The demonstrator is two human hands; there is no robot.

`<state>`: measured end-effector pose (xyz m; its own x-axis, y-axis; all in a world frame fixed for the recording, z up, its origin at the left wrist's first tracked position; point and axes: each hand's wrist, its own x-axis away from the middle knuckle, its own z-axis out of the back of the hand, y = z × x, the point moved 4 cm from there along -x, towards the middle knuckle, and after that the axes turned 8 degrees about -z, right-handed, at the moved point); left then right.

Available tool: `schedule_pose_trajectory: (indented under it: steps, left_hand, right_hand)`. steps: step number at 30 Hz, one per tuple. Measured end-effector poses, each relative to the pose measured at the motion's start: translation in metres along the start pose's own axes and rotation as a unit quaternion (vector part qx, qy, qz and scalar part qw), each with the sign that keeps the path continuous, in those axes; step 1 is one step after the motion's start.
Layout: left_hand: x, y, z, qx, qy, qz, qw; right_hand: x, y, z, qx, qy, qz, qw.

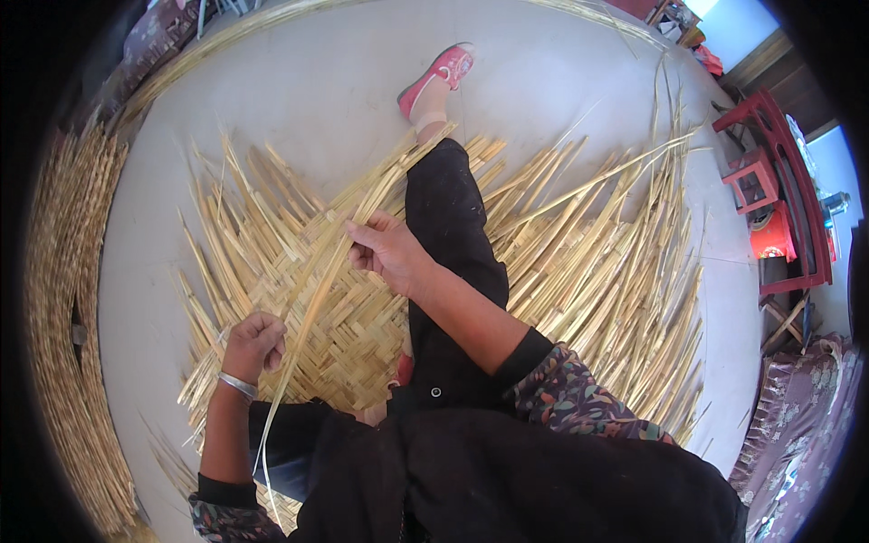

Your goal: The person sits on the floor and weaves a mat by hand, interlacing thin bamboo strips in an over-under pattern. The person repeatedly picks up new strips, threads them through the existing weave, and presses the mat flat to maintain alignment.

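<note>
Flat split reed strips (326, 271) run diagonally across my lap side, from beside my outstretched leg down to the lower left. My right hand (383, 251) grips them at their upper part, thumb on top. At the left, my left hand (254, 343) has its fingers curled beside the strips, a metal bangle on the wrist; what lies between its fingertips is hard to tell. Beneath both hands a woven reed mat (360, 332) lies on the floor, with unwoven strip ends (231, 237) fanning out past its far edge. Many more loose strips (597, 292) spread to the right of my leg.
A thick pile of reeds (75, 326) lies along the far left. Long strips (224, 41) curve over the floor at the back. At the right stand a red wooden stand (791, 197), a small red stool (752, 181) and cloth-covered furniture (794, 407).
</note>
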<state>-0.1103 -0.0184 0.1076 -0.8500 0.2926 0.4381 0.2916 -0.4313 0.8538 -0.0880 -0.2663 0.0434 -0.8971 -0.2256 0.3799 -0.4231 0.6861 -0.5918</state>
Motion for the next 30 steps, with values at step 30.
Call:
schedule_pose_trajectory:
  steps: [30]
  left_hand:
    - [0.016,0.016,-0.023,-0.008,-0.137,0.066,0.988]
  right_hand:
    - [0.027,-0.025,-0.007,0.072,0.087,0.106,0.988]
